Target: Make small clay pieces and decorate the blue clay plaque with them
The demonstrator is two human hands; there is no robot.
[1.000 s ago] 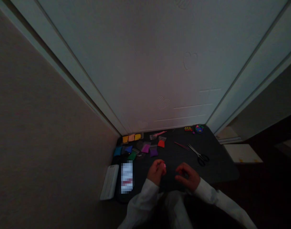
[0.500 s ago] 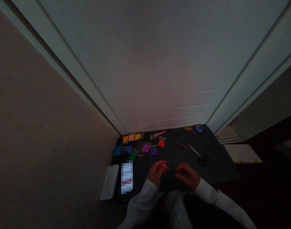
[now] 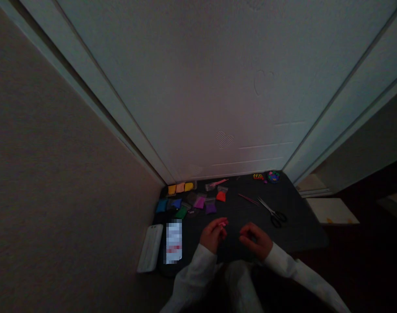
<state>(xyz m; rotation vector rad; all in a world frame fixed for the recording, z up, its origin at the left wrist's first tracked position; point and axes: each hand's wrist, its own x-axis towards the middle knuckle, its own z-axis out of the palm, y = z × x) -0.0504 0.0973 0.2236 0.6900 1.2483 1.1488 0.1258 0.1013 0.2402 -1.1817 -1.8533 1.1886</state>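
Note:
Over the near part of the dark table point(image 3: 233, 217), my left hand point(image 3: 212, 235) is closed around a small lump of pink clay point(image 3: 223, 224), which shows between its fingertips. A short gap to the right, my right hand point(image 3: 256, 241) has thumb and forefinger pinched together. Whether a tiny bit is caught in that pinch is too dark to see. The black-handled scissors point(image 3: 274, 216) lie beyond my right hand, blades pointing away. Beside them is a thin pink tool point(image 3: 248, 199).
Small bags of coloured clay, including a red bag point(image 3: 222, 194), a purple bag point(image 3: 210, 207) and a green bag point(image 3: 181, 211), lie at the back left. A lit phone point(image 3: 174, 241) and a white case point(image 3: 150, 248) are left. A colourful round piece point(image 3: 273, 176) sits by the wall.
The fingers of my left hand have shifted slightly around the pink clay. My right hand keeps its pinch in nearly the same place. The view has moved slightly.

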